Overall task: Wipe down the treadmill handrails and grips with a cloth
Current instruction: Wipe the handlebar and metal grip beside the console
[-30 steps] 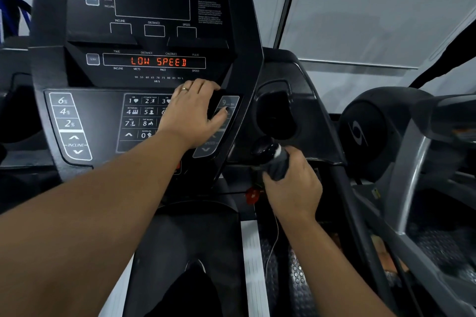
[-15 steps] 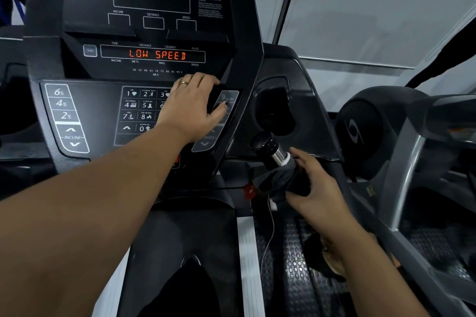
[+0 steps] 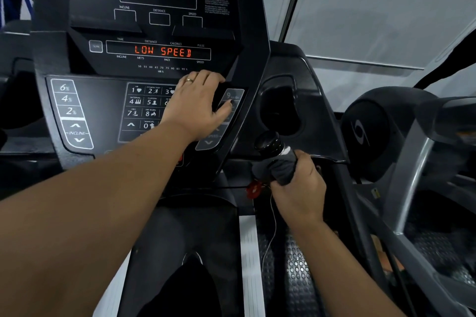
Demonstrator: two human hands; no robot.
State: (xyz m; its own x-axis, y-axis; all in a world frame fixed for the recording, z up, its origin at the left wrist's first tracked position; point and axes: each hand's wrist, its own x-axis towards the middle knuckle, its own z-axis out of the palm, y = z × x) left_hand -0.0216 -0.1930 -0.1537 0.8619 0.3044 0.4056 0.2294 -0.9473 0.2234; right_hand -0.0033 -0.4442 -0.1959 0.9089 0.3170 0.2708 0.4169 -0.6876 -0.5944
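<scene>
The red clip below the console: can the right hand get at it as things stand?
Probably yes: the red clip lies just beside the right hand, nothing between, but that hand grips the cloth round the handgrip.

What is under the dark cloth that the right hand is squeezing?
A short treadmill grip: its black end cap and a silver band stick out above the cloth. The rest of the grip is hidden by the cloth and the right hand.

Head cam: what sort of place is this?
Most likely a gym. A treadmill console shows LOW SPEED above incline and speed keys, a second exercise machine stands to the right, and studded rubber flooring lies between them.
</scene>
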